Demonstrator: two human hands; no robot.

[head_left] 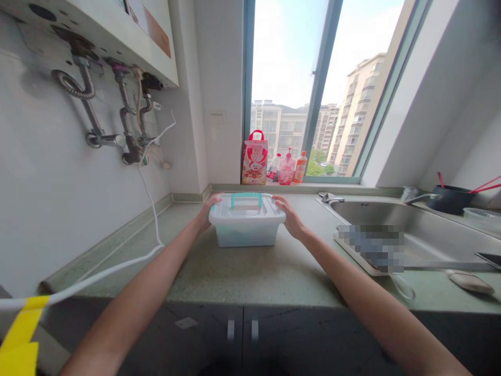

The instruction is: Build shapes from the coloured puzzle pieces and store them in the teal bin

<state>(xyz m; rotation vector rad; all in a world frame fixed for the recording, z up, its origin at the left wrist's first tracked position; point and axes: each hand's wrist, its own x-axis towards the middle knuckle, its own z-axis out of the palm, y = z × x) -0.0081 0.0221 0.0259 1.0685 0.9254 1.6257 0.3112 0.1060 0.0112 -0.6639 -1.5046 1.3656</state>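
A translucent white plastic storage box (246, 232) is in front of me at the middle of the worktop (242, 277). Its lid (250, 215) is on, and a teal carrying handle (246, 195) lies across the top. My left hand (208, 212) grips the lid's left end, with part of the fingers hidden behind the rim. On the opposite end, my right hand (288, 213) is closed around the lid's edge. The box sits level, its bottom seemingly touching the worktop. Through its cloudy walls I cannot make out any contents.
A steel sink (430, 235) with a faucet (420, 197) is on the right, a blurred-out board (368, 250) at its near edge. Bottles (287, 169) and a pink package (255, 162) stand on the windowsill. A white cable (117, 269) crosses the left side below a water heater (117, 31).
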